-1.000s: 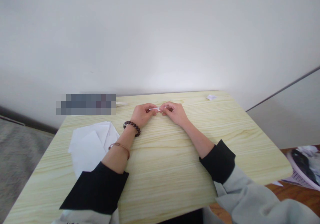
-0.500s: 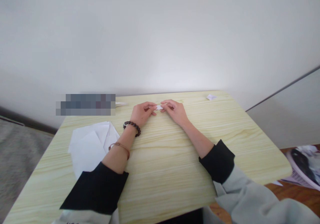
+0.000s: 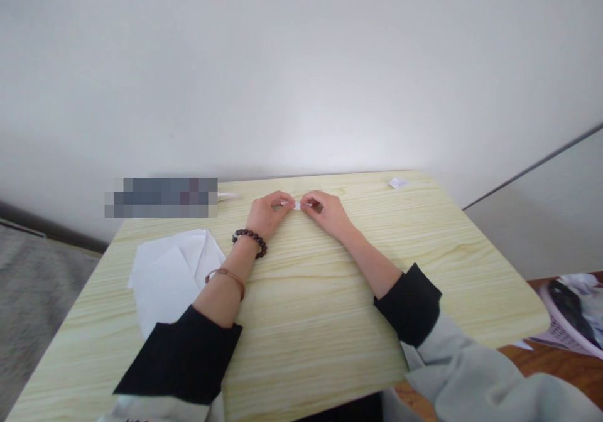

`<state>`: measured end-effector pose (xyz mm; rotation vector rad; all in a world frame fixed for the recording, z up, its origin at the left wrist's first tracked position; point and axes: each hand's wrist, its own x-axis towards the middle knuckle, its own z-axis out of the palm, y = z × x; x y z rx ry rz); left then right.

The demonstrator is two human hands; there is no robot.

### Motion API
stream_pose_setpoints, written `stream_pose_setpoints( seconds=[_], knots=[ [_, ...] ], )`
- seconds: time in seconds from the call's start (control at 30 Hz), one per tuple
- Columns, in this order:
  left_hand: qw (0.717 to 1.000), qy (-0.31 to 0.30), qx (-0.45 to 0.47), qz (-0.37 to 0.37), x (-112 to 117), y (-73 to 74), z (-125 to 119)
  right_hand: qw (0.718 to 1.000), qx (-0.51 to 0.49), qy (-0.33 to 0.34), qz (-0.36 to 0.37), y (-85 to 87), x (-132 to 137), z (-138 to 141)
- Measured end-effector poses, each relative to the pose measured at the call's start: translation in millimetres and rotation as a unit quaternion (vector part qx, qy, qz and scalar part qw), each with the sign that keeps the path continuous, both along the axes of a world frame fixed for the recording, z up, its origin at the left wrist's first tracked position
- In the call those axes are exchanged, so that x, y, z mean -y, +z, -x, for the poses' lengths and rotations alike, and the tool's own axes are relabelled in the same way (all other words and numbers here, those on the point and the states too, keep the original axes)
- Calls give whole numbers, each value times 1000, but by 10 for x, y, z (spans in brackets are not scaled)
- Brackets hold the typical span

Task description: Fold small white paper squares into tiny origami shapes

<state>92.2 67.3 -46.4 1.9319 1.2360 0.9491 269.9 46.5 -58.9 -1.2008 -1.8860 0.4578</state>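
Between my two hands is a small white piece of folded paper [image 3: 297, 206], mostly covered by the fingers. My left hand [image 3: 270, 213], with a dark beaded bracelet at the wrist, pinches its left end between thumb and fingers. On the right end, the thumb and fingertips of my right hand [image 3: 326, 213] are closed in the same way. Both hands are over the far middle of the wooden table [image 3: 311, 321]. Left of my left forearm lies a pile of white paper sheets [image 3: 164, 277].
A small folded white paper [image 3: 398, 183] lies at the table's far right. At the far left a blurred-out dark item [image 3: 162, 197] sits near the wall [image 3: 301, 70]. A lilac basket [image 3: 560, 331] with crumpled things stands on the floor at right.
My fingertips have drawn closer together, so less of the folded paper shows between them. My right hand has shifted slightly left and toward me.
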Motion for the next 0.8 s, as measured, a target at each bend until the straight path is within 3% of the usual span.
stream_pose_setpoints(
  seconds=[0.47,0.8],
  knots=[
    [997,-21,-62,-47,-21,-10,17,999,38,19,-19,-14,-11,4],
    [993,4,-84,-81,-14,-40,-5,997,59,18,-35,-17,-4,5]
  ],
)
